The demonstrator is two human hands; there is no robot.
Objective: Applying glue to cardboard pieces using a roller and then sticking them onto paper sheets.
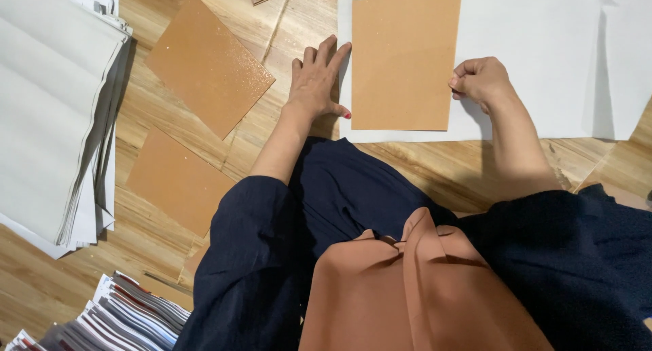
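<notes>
A brown cardboard sheet (pixel 402 59) lies on a large white paper sheet (pixel 536 59) on the wooden floor. My left hand (pixel 316 79) rests flat, fingers spread, at the left edge of the white paper, fingertips touching the paper beside the cardboard. My right hand (pixel 481 79) is curled at the cardboard's right edge, fingertips pinching or touching that edge; whether it lifts the sheet I cannot tell.
Two more brown sheets (pixel 207 62) (pixel 178 180) lie on the floor at left. A thick stack of white paper (pixel 47 113) sits far left. A pile of printed booklets (pixel 129 320) is at the bottom left. My lap in dark and rust cloth fills the foreground.
</notes>
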